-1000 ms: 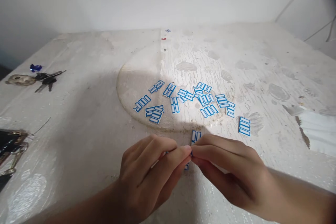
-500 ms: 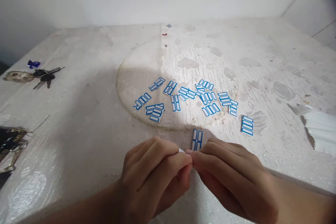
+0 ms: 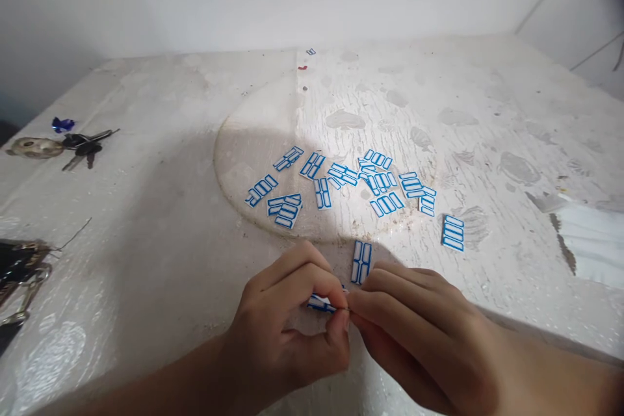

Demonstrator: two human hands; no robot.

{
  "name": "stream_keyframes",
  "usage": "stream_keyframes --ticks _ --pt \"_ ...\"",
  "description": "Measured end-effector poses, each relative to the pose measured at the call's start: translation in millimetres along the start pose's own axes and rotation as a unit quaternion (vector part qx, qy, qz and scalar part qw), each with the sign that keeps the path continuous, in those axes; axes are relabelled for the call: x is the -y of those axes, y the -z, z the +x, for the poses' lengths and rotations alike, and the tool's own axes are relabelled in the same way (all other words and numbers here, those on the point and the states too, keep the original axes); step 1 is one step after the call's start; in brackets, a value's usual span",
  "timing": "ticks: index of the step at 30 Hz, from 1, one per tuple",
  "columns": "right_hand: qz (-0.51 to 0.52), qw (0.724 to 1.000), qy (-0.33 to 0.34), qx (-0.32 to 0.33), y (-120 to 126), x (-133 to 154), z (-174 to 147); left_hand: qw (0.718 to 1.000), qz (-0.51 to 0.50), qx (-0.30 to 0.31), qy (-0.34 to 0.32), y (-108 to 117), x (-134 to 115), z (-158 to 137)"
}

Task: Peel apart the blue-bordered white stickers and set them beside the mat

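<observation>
A small white label sticker sheet with blue outlines (image 3: 319, 303) shows between the thumb and index finger of my left hand (image 3: 292, 312), whose fingertips are pinched at its right end. My right hand (image 3: 424, 331) is closed too, its fingertips touching the left ones at that same end and partly hiding it. Just beyond my hands lies another blue-outlined label piece (image 3: 361, 262), flat on the table. Farther out, several similar label pieces (image 3: 383, 182) are scattered, some overlapping. One single label piece (image 3: 453, 233) rests apart at the right.
Keys (image 3: 85, 145) and a purple scrap (image 3: 63, 125) lie at the far left of the white table (image 3: 160, 312). A black object with metal clasps (image 3: 24, 273) sits at the left edge. White tissue-like material (image 3: 592, 240) is at the right. A wall (image 3: 302, 0) stands behind.
My left fingers have rounded into a ring, bringing the blue-outlined sheet between them into sight. My right hand keeps its pinch. The view has shifted slightly.
</observation>
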State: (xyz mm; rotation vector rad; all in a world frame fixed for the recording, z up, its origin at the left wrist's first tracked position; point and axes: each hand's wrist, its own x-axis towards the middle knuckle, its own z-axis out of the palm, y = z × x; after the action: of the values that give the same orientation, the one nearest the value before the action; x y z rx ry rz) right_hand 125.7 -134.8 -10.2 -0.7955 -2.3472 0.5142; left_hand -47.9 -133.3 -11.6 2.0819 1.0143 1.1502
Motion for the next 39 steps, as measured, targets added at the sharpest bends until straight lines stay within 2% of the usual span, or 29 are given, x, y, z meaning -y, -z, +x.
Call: stream_keyframes --ticks 4,10,16,23,30,39 --pt "-0.001 1.0 0.001 0.006 3.0 2.0 -0.1 0.999 -0.034 0.0 0.027 -2.0 0.6 0.2" --pt "-0.01 1.0 0.015 0.011 4.2 2.7 -0.7 0.995 -0.066 0.049 0.057 0.4 0.8 -0.6" --pt "-0.002 0.999 0.006 -0.045 -6.6 0.3 -5.5 0.991 -0.072 0.077 0.076 2.3 0.8 -2.5" --pt "0.003 1.0 0.014 0.0 -1.2 2.0 -2.7 0.988 -0.082 0.089 0.1 0.1 1.7 -5.6" --pt "0.01 0.999 0.012 -0.029 -8.9 0.1 -5.8 0.984 -0.107 0.093 0.111 -0.3 2.3 -6.8" --pt "0.021 1.0 0.007 -0.005 -8.6 -0.1 -6.2 0.974 -0.138 0.108 0.143 -1.8 3.7 -9.2"
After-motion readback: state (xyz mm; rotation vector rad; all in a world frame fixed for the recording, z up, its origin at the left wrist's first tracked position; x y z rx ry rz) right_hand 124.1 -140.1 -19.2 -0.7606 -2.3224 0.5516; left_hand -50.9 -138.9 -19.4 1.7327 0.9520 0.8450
